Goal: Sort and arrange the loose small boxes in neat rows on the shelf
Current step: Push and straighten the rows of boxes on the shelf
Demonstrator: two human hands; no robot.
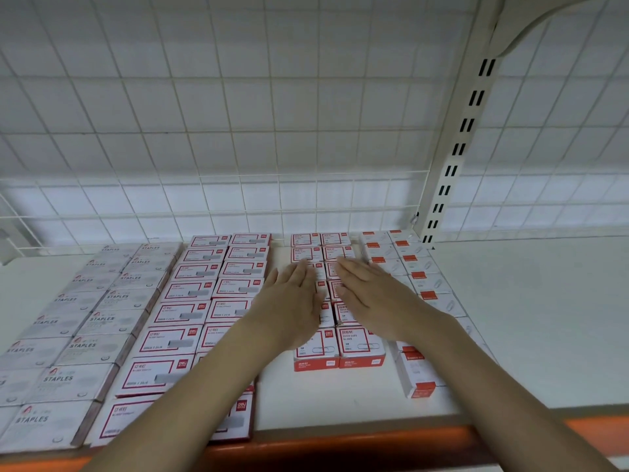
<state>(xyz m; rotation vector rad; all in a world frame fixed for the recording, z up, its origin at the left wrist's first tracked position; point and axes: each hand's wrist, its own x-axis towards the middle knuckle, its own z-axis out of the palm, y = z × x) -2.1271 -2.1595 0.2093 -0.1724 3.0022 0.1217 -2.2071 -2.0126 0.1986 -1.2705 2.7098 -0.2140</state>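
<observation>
Head view: both hands lie flat with straight fingers on the double row of red-framed boxes, whose long axis runs from the shelf's orange edge toward the wire back. The left hand covers the left column, the right hand the right.

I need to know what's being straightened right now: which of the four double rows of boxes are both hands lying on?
The third double row from the left, red-bordered paper-clip boxes with red front faces. The left hand and right hand rest flat on it; the others are untouched.
</observation>
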